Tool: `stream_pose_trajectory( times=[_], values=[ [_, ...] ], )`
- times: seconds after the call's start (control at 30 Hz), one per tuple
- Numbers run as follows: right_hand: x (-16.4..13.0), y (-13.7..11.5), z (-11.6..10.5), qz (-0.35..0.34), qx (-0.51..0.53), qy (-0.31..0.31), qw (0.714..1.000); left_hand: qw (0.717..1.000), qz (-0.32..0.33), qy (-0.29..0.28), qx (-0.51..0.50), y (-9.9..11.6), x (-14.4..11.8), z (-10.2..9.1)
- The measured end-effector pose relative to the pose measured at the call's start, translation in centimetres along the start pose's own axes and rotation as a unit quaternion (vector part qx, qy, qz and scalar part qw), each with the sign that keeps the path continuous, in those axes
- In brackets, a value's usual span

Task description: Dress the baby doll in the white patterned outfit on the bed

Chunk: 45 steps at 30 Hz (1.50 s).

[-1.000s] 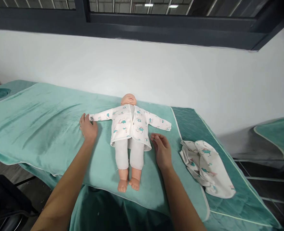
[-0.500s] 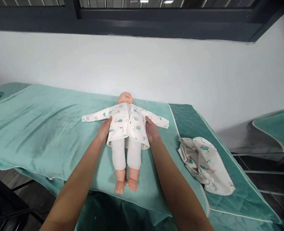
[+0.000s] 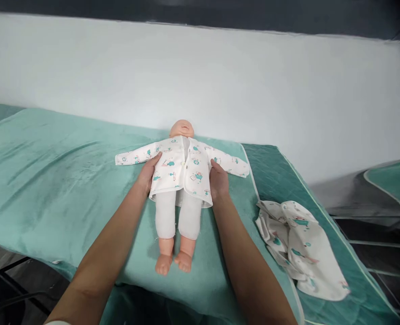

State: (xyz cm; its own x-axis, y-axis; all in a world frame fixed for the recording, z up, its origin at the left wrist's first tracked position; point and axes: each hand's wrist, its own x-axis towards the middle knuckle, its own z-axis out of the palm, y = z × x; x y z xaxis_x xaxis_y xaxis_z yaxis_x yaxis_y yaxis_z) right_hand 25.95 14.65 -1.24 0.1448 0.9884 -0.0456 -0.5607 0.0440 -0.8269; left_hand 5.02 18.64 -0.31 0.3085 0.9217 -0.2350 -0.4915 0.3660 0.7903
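Observation:
A baby doll point(image 3: 165, 214) lies on its back, with its head toward the wall and its bare feet toward me. It wears a white printed jacket point(image 3: 169, 164), both sleeves stretched out sideways and the front edges meeting near the middle. My left hand point(image 3: 148, 172) grips the doll's side at the jacket, below the left-hand sleeve in view. On the opposite side, my right hand point(image 3: 219, 181) grips it the same way. Both thumbs show along the jacket's edges; the other fingers are mostly hidden beside or under the doll.
Light green bedding point(image 3: 51, 180) spreads beneath the doll. At the right, a crumpled white printed cloth garment point(image 3: 315, 253) lies partly on a darker green quilted cover point(image 3: 267, 167). Behind rises a white wall point(image 3: 200, 76). A dark metal rack point(image 3: 372, 253) stands at the far right.
The camera view has tilted down and come a little closer, so the doll and garment look larger. Both hands stay at the doll's sides.

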Motion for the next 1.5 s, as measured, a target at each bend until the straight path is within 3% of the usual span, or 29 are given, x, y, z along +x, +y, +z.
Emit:
stream_pose_trajectory(
  times=[0.2,0.43,0.6,0.77,0.83,0.9,1.0,1.17,1.3,1.37,1.5],
  values=[
    [1.4,-0.2,-1.7,-0.025,0.017,-0.01,0.999,0.992,0.102,0.056,-0.045,1.1,0.8,-2.2],
    [1.5,-2.1,-5.7,-0.047,0.181,0.088,0.978,0.974,0.173,0.143,-0.022,2.9,-0.1,-5.0],
    [-0.3,-2.4,-7.1,-0.09,0.18,0.161,0.966,0.939,0.253,0.234,0.012,2.8,-2.1,-6.5],
    [-4.9,-0.2,-5.8,-0.139,0.018,0.186,0.973,0.883,0.329,0.309,0.131,0.5,-4.9,-6.5],
    [-7.4,0.9,-4.7,-0.171,-0.037,0.176,0.969,0.88,0.333,0.28,0.19,-0.6,-6.5,-6.1],
    [-9.7,1.9,-3.7,-0.208,-0.126,0.153,0.958,0.877,0.327,0.216,0.276,-1.7,-8.1,-5.7],
    [-11.7,2.7,-2.7,-0.227,-0.266,0.128,0.928,0.85,0.327,0.14,0.388,-2.7,-10.2,-5.3],
    [-11.7,3.0,-2.2,-0.22,-0.436,0.124,0.864,0.792,0.335,0.088,0.502,-3.3,-11.6,-4.9],
    [-11.5,3.0,-1.6,-0.236,-0.555,0.118,0.789,0.738,0.315,0.101,0.589,-3.2,-11.8,-4.3],
    [-11.4,2.9,-1.4,-0.227,-0.575,0.126,0.776,0.71,0.302,0.122,0.624,-3.3,-11.8,-3.9],
    [-11.3,2.8,-1.3,-0.197,-0.576,0.146,0.78,0.67,0.282,0.198,0.657,-3.4,-11.9,-3.7]
  ],
)
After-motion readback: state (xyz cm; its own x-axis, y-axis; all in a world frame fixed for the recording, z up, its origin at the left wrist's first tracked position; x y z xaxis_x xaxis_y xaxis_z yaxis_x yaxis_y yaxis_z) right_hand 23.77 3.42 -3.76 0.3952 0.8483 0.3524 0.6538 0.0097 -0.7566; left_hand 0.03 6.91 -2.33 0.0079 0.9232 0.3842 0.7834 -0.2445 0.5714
